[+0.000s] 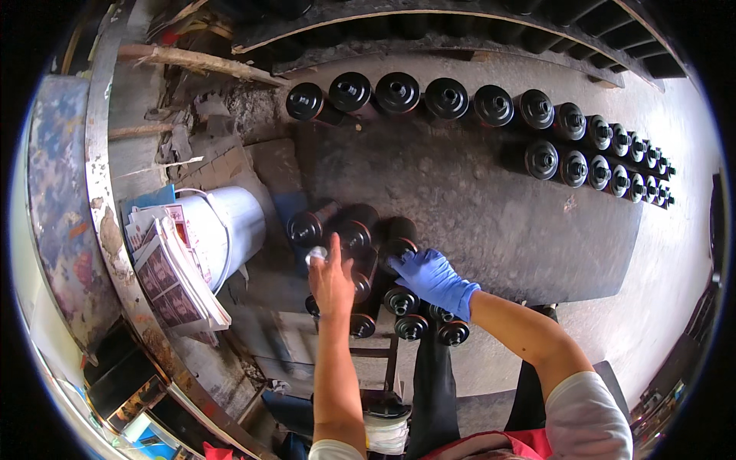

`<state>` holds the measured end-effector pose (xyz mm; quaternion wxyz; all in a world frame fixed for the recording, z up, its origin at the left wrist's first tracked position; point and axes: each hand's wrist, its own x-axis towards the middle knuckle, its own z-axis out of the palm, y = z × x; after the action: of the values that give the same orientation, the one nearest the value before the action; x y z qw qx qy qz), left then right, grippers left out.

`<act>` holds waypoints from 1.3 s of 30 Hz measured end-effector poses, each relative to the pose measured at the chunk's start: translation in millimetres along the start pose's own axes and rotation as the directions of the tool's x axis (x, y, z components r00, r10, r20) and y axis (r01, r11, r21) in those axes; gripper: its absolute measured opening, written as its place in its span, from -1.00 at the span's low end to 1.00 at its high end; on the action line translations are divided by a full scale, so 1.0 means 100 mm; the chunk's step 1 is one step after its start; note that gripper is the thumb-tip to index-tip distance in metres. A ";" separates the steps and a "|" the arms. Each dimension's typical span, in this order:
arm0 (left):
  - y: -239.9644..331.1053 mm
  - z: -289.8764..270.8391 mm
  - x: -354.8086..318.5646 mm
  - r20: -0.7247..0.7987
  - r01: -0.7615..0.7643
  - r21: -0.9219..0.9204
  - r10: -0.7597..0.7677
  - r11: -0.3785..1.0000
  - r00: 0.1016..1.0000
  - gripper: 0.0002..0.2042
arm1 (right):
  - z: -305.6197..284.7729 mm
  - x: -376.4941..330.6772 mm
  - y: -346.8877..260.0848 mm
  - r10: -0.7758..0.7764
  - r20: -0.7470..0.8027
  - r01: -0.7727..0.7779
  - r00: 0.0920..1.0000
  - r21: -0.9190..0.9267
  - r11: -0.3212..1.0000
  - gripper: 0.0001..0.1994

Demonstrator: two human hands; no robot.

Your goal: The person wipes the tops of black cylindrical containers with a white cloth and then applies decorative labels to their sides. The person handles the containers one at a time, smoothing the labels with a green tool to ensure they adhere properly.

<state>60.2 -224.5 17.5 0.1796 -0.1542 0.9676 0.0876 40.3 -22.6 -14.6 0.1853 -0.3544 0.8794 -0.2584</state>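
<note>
Printed sheets at nine o'clock, lettering too small! Just off centre toward three, a glossy black cylinder: blue-gloved right hand over its stepped end, grip unclear! Left hand, seven o'clock, clutches white wad.

A white bucket with a wire handle is seen at the left, and folded newspapers are piled against its mouth, beside which a blue sheet is tucked. Farther left, a wooden beam is marked by flaking white paint, and beyond it a paint-spattered board is set. Above the bucket, a rough timber bar and torn brown cardboard can be made out. The pale concrete floor is partly covered by a large dark sheet. The top is spanned by a wooden rack. At the lower right rim, small clutter is too blurred to be identified.
</note>
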 end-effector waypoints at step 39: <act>2.11 0.32 1.18 -0.127 -0.373 -0.177 0.354 0.911 0.926 -0.59 | -1.16 -0.16 1.72 0.639 -0.283 -0.635 0.716 0.116 0.763 -0.61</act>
<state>-103.7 -50.7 -32.4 0.0994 0.0077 0.9730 0.2081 -99.2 132.4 -20.7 0.1263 0.0152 0.9636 -0.2351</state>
